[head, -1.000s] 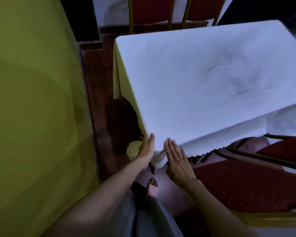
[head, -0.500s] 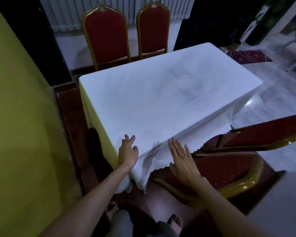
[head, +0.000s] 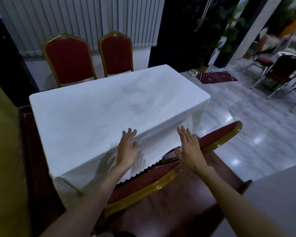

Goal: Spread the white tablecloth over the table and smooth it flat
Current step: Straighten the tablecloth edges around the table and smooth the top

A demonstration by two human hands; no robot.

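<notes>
Moved along the near edge since half a second ago, away from the corner by the yellow wall and toward the middle of the long side; more of the room now in view. White tablecloth (head: 96,113) draped over the whole counter (head: 67,183), hanging down the near side and the far-right end, scalloped hem just below the palms. Left grip (head: 127,148) open and flat, fingers spread, lying on the cloth right at the edge where top turns to drop. Right grip (head: 190,149) also open, palm down, holding nothing; whether touching the cloth or hovering just beside it, cannot tell.

Smoothing, by the look of it, nearly finished: faint creases ahead of the fingertips around the centre of the top, and a soft fold between the two palms. Best done with flat palms and light, even pressure, stroking outward from between the grips and down over the edge, without dragging the hem off level.

Directly under the right grip, a tipped red chair (head: 217,139) with gold frame, close to the hem; likely to snag it. Beyond the fingertips, two upright red chairs (head: 91,57) against the far side. Open floor off to the right.
</notes>
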